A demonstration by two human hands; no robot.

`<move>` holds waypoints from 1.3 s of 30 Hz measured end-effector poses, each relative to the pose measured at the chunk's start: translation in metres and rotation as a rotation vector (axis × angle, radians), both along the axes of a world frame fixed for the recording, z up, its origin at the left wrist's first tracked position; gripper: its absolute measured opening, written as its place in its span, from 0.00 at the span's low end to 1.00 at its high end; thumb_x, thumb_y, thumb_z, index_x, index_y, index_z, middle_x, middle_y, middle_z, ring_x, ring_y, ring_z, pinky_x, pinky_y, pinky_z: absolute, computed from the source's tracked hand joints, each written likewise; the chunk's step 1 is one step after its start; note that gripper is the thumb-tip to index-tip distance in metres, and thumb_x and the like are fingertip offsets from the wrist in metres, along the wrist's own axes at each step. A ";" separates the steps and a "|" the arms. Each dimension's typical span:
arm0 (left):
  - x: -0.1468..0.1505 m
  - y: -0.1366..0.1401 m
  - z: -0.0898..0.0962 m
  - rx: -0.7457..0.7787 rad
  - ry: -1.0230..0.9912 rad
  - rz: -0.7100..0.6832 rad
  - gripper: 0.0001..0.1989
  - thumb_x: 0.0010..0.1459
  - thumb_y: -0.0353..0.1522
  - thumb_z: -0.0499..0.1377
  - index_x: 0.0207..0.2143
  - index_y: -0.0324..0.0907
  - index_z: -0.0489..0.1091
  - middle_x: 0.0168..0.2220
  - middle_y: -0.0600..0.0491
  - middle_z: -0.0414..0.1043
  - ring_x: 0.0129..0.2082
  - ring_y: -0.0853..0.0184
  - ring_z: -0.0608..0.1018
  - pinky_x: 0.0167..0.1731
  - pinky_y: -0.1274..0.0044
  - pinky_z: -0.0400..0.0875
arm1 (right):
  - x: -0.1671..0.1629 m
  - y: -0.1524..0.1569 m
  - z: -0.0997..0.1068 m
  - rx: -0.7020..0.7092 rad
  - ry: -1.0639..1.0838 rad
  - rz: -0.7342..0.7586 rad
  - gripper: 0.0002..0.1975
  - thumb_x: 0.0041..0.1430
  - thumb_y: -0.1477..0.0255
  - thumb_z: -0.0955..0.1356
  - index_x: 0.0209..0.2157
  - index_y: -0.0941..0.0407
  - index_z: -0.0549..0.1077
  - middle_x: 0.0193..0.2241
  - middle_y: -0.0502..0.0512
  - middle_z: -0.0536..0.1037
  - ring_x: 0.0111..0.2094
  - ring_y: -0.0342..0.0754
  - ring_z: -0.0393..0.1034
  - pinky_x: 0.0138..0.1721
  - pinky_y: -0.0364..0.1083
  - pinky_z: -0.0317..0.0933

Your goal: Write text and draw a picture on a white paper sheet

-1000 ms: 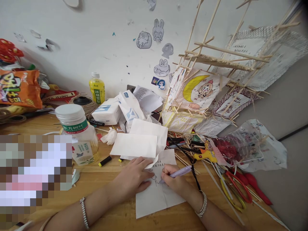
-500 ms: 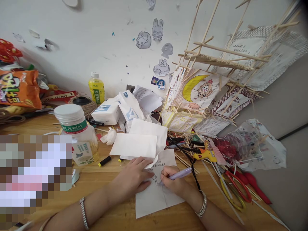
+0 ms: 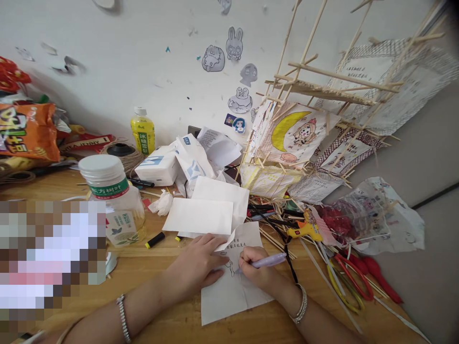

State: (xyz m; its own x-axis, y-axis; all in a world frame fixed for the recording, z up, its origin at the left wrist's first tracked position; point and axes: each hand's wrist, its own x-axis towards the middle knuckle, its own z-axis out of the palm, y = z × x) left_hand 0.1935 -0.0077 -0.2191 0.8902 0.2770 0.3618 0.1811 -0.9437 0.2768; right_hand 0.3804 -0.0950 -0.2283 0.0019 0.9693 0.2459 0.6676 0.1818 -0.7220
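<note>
Fingers pinched tight around a pale lilac plastic pen (image 3: 267, 261), the right hand (image 3: 258, 272) rests its heel on a creased white sheet of paper (image 3: 233, 286), the pen tip touching a small drawing near the sheet's middle. The left hand (image 3: 199, 265) lies flat, fingers loosely spread, pressing down the sheet's left edge and grasping nothing. Both forearms come in low from the near edge of the wooden table (image 3: 150, 267), each wrist wearing a beaded bracelet. The sheet lies on the table between a clear plastic jar with a white lid (image 3: 114, 200) and a yellow glue gun (image 3: 304, 230).
</note>
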 end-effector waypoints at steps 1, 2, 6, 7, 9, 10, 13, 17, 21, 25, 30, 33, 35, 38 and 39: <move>0.000 0.000 0.000 -0.001 0.000 0.000 0.12 0.52 0.29 0.60 0.40 0.48 0.72 0.52 0.50 0.63 0.48 0.55 0.66 0.44 0.63 0.63 | 0.000 -0.001 0.000 0.007 -0.004 0.012 0.12 0.47 0.75 0.59 0.16 0.54 0.50 0.14 0.45 0.57 0.18 0.40 0.52 0.19 0.40 0.45; 0.000 0.000 -0.001 -0.002 0.001 0.000 0.12 0.52 0.29 0.60 0.40 0.48 0.72 0.52 0.50 0.63 0.48 0.55 0.66 0.44 0.64 0.63 | 0.000 -0.001 0.000 0.014 -0.013 0.035 0.12 0.47 0.75 0.60 0.16 0.55 0.50 0.14 0.45 0.58 0.18 0.40 0.53 0.20 0.40 0.45; 0.000 0.000 -0.001 -0.012 0.005 -0.001 0.12 0.52 0.29 0.60 0.40 0.49 0.72 0.52 0.50 0.62 0.48 0.55 0.66 0.44 0.64 0.63 | 0.001 -0.003 -0.002 0.050 -0.058 0.117 0.11 0.47 0.74 0.60 0.16 0.55 0.52 0.15 0.46 0.60 0.18 0.40 0.55 0.20 0.41 0.47; 0.000 0.000 -0.001 -0.014 0.005 -0.001 0.12 0.52 0.29 0.60 0.40 0.49 0.72 0.52 0.51 0.62 0.48 0.55 0.66 0.44 0.64 0.63 | 0.001 -0.004 -0.002 0.056 -0.067 0.127 0.11 0.47 0.75 0.60 0.16 0.55 0.51 0.15 0.46 0.60 0.19 0.40 0.55 0.21 0.41 0.48; 0.000 0.000 -0.001 -0.015 0.005 -0.001 0.12 0.52 0.29 0.60 0.40 0.49 0.72 0.52 0.51 0.62 0.48 0.55 0.66 0.44 0.64 0.63 | 0.001 -0.003 -0.002 0.068 -0.078 0.150 0.12 0.47 0.75 0.60 0.16 0.55 0.51 0.15 0.45 0.60 0.19 0.40 0.55 0.21 0.41 0.48; 0.000 0.000 -0.001 -0.015 0.008 -0.001 0.12 0.52 0.29 0.60 0.40 0.49 0.72 0.52 0.50 0.62 0.48 0.55 0.66 0.44 0.64 0.63 | 0.001 -0.003 -0.002 0.071 -0.081 0.163 0.12 0.47 0.75 0.60 0.16 0.55 0.51 0.15 0.45 0.60 0.19 0.40 0.55 0.21 0.41 0.48; 0.000 -0.001 0.001 -0.017 0.016 0.000 0.12 0.52 0.29 0.60 0.40 0.49 0.72 0.52 0.50 0.62 0.48 0.55 0.66 0.44 0.64 0.63 | 0.000 -0.003 0.001 0.071 -0.083 0.189 0.13 0.47 0.76 0.61 0.16 0.55 0.51 0.14 0.45 0.59 0.18 0.40 0.54 0.21 0.40 0.48; 0.000 -0.001 0.002 -0.013 0.009 -0.006 0.12 0.52 0.30 0.60 0.40 0.48 0.72 0.52 0.50 0.62 0.48 0.55 0.66 0.45 0.64 0.63 | -0.001 -0.004 0.004 0.039 -0.077 0.212 0.13 0.47 0.77 0.61 0.16 0.55 0.51 0.15 0.45 0.60 0.18 0.40 0.55 0.21 0.40 0.50; 0.000 -0.001 0.002 -0.013 0.017 -0.005 0.12 0.52 0.29 0.60 0.41 0.48 0.72 0.52 0.50 0.62 0.48 0.55 0.66 0.44 0.63 0.63 | 0.000 -0.004 0.003 0.026 -0.082 0.184 0.13 0.48 0.76 0.61 0.16 0.55 0.51 0.15 0.45 0.61 0.19 0.41 0.55 0.22 0.41 0.51; 0.000 -0.001 0.002 -0.016 0.012 -0.008 0.12 0.52 0.29 0.60 0.41 0.48 0.72 0.52 0.49 0.62 0.48 0.55 0.66 0.44 0.63 0.63 | 0.001 -0.004 0.000 0.025 -0.098 0.120 0.13 0.49 0.75 0.61 0.16 0.54 0.52 0.15 0.46 0.61 0.20 0.41 0.56 0.22 0.41 0.51; 0.000 -0.001 0.002 -0.022 0.029 -0.001 0.12 0.52 0.29 0.60 0.41 0.48 0.72 0.53 0.50 0.62 0.48 0.54 0.65 0.44 0.63 0.63 | 0.000 -0.004 0.000 0.017 -0.097 0.152 0.12 0.47 0.75 0.61 0.16 0.54 0.51 0.15 0.46 0.61 0.20 0.41 0.55 0.22 0.41 0.50; 0.000 0.000 0.001 -0.017 0.025 0.000 0.12 0.52 0.29 0.60 0.41 0.48 0.72 0.52 0.50 0.62 0.48 0.55 0.66 0.44 0.63 0.63 | -0.001 -0.003 0.001 0.024 -0.076 0.104 0.12 0.48 0.75 0.60 0.16 0.54 0.52 0.15 0.46 0.60 0.19 0.41 0.55 0.21 0.41 0.48; 0.000 0.000 0.001 -0.015 0.025 -0.003 0.12 0.52 0.29 0.60 0.41 0.48 0.72 0.53 0.50 0.62 0.48 0.55 0.66 0.44 0.63 0.63 | -0.001 -0.003 0.001 0.027 -0.071 0.083 0.12 0.48 0.74 0.60 0.16 0.54 0.52 0.15 0.46 0.60 0.19 0.41 0.55 0.21 0.41 0.48; 0.000 0.000 0.001 -0.015 0.020 -0.006 0.12 0.52 0.29 0.60 0.40 0.48 0.72 0.52 0.50 0.62 0.47 0.55 0.66 0.44 0.63 0.63 | -0.002 -0.003 0.001 0.017 -0.087 0.105 0.12 0.47 0.75 0.61 0.16 0.55 0.52 0.15 0.46 0.61 0.19 0.41 0.56 0.22 0.41 0.49; 0.000 0.000 0.001 -0.015 0.015 -0.004 0.12 0.52 0.29 0.60 0.40 0.48 0.72 0.52 0.50 0.62 0.47 0.55 0.66 0.44 0.64 0.63 | -0.002 -0.004 0.001 0.014 -0.093 0.106 0.12 0.47 0.75 0.61 0.16 0.55 0.52 0.15 0.46 0.61 0.20 0.41 0.56 0.22 0.41 0.50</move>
State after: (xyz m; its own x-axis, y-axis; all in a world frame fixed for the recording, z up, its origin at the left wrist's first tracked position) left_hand 0.1932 -0.0081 -0.2180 0.8965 0.2789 0.3442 0.1820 -0.9402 0.2879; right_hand 0.3786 -0.0985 -0.2272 -0.1241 0.9594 0.2534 0.7080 0.2646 -0.6548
